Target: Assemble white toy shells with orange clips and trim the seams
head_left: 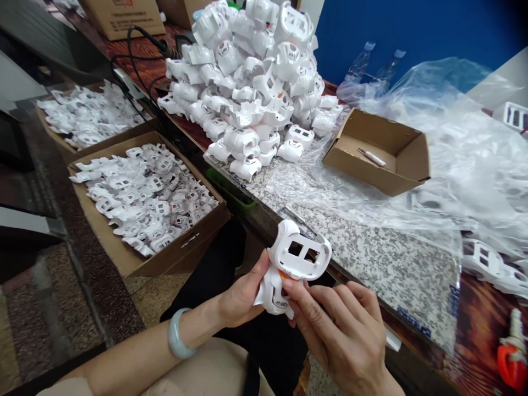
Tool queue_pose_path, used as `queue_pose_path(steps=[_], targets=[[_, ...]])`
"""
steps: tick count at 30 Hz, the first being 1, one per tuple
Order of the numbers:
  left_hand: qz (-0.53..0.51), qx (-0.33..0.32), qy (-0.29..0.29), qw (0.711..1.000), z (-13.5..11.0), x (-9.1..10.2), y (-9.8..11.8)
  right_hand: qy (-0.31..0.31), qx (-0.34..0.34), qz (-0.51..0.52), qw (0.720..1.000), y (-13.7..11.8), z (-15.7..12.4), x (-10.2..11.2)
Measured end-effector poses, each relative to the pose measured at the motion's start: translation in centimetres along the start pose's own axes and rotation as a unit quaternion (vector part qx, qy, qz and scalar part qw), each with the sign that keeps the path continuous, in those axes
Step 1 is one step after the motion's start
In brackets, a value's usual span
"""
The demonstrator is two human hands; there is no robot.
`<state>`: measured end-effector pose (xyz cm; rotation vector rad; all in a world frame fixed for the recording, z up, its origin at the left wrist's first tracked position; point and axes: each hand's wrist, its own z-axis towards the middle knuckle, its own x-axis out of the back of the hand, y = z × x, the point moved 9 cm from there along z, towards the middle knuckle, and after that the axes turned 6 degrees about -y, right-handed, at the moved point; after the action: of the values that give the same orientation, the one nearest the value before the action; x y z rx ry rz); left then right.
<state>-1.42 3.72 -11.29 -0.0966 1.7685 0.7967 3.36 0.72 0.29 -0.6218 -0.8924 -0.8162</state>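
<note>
In the head view a white plastic housing (299, 256) is held up in front of me, just off the table's near edge. Two square holes pierce its wide upper face, and a bit of orange shows at its narrow middle. My left hand (247, 289) is closed around its left side, thumb on top. The fingertips of my right hand (340, 324) press on the part beside the orange bit; whether they pinch something small there is hidden. A thin metal tool (299, 217) lies on the speckled tabletop (371, 258) behind the housing.
A tall heap of similar white housings (256, 82) covers the table's far left. Cartons full of them (152, 192) stand lower left. A small cardboard box (379, 151) holds a white tube. Plastic bags (462, 137) spread over the right; an orange-handled tool (511, 352) lies lower right.
</note>
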Motion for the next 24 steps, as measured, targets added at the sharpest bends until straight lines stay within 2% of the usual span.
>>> queue_pose_path(steps=[10,19,24], targets=[[0.031,0.024,0.039,0.998,-0.4,1.2,-0.9,-0.023,-0.016,-0.011,1.0,0.2,-0.6,-0.7],[0.022,0.03,0.014,0.999,-0.2,0.8,-0.7,-0.02,-0.01,-0.004,1.0,-0.4,-0.5,-1.3],[0.009,0.045,0.024,0.999,-0.3,1.5,-1.5,-0.036,-0.001,-0.011,0.999,0.0,-1.0,-2.0]])
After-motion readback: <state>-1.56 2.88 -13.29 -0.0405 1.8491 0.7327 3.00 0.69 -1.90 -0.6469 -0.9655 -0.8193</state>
